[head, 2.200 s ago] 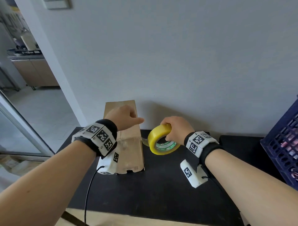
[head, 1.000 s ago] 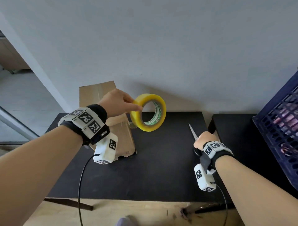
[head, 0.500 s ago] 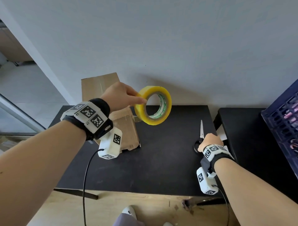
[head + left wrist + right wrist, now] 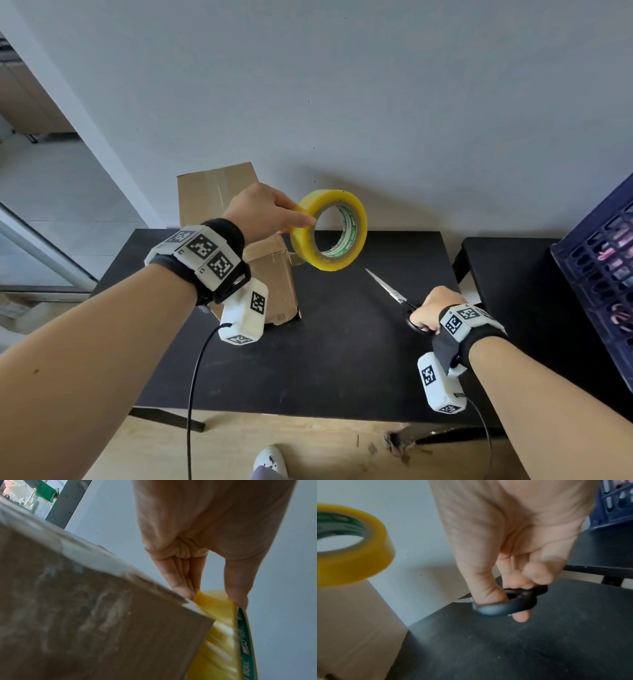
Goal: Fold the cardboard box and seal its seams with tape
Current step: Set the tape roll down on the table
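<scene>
Left hand (image 4: 260, 210) pinches the yellow tape roll (image 4: 329, 230) aloft beside the upright cardboard box (image 4: 236, 240) on the black table (image 4: 342, 359) — a strip joins them. Right hand (image 4: 433, 308) grips the scissors (image 4: 390, 291) by the black loops.

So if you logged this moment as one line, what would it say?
left hand: holds tape roll up beside box | right hand: grips scissors on table | tape: not yet cut
</scene>
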A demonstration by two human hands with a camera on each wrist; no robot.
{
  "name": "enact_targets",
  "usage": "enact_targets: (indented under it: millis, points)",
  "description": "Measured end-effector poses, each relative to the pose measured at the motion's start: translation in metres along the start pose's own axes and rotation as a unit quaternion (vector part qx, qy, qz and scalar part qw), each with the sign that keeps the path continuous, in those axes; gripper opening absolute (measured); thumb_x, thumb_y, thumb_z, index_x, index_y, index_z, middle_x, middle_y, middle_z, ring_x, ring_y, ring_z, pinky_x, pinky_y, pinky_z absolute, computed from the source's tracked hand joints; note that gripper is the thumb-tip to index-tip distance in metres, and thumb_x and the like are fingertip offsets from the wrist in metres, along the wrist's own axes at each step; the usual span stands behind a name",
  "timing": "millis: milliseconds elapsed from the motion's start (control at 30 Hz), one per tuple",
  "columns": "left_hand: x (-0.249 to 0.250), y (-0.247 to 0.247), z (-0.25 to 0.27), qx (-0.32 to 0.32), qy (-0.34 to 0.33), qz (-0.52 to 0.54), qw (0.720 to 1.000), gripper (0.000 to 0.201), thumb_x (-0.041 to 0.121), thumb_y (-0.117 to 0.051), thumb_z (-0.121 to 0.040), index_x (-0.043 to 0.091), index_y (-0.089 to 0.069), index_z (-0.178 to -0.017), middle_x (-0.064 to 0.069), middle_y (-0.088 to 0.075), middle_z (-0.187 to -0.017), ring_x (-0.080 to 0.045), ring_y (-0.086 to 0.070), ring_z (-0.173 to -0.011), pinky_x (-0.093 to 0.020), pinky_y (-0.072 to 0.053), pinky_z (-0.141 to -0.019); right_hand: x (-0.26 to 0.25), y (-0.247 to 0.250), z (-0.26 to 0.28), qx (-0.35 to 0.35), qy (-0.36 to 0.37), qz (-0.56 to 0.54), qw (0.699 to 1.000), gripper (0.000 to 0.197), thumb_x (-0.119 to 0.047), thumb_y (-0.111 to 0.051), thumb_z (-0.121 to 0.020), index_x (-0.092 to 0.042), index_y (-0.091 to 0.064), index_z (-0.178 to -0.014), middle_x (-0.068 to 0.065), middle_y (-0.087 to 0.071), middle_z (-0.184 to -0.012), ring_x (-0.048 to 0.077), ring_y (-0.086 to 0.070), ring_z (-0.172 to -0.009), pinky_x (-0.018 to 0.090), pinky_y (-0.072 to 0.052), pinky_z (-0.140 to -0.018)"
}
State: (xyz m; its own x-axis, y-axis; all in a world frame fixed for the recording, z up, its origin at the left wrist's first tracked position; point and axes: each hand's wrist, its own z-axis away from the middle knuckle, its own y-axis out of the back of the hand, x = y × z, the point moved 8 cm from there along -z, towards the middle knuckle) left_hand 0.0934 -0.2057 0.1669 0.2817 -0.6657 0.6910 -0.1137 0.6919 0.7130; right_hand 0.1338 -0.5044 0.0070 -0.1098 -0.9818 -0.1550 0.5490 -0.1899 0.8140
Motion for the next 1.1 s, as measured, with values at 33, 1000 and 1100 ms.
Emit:
enact_targets:
  millis: [33, 1000, 1100]
  points:
    - [-0.001, 0.000, 0.000, 0.002, 0.002, 0.001, 1.000, 0.027, 0.048, -0.078, -0.067, 0.025, -0.074, -0.081, 0.002, -0.072, -0.080, -0.014, -0.067, -0.083, -0.035, -0.054, -0.085, -0.002, 0.002, 0.001, -0.003, 0.011, 0.000, 1.000, 0.018, -0.020, -0.066, -0.053, -0.009, -0.066, -0.066, 0.004, -0.064, -0.061, 0.022, -0.063, -0.058, 0.021, -0.051, -0.055]
    - [-0.001, 0.006, 0.004, 0.030, 0.021, 0.003, 0.999, 0.033, 0.049, -0.078, -0.066, 0.020, -0.075, -0.080, 0.001, -0.073, -0.079, -0.015, -0.066, -0.087, -0.035, -0.053, -0.087, -0.068, 0.032, 0.129, -0.236, 0.208, -0.073, 0.947, 0.059, -0.072, -0.044, -0.080, -0.015, -0.058, -0.079, 0.000, -0.057, -0.056, 0.008, -0.037, -0.037, 0.018, -0.032, -0.041]
    - [-0.001, 0.006, 0.006, 0.029, 0.017, 0.003, 0.999, 0.035, 0.048, -0.077, -0.068, 0.018, -0.075, -0.085, 0.001, -0.073, -0.082, -0.015, -0.066, -0.088, -0.034, -0.053, -0.085, -0.082, 0.025, 0.128, -0.240, 0.198, -0.072, 0.948, 0.063, -0.076, -0.042, -0.077, -0.015, -0.058, -0.078, 0.001, -0.058, -0.055, 0.008, -0.038, -0.035, 0.018, -0.033, -0.040]
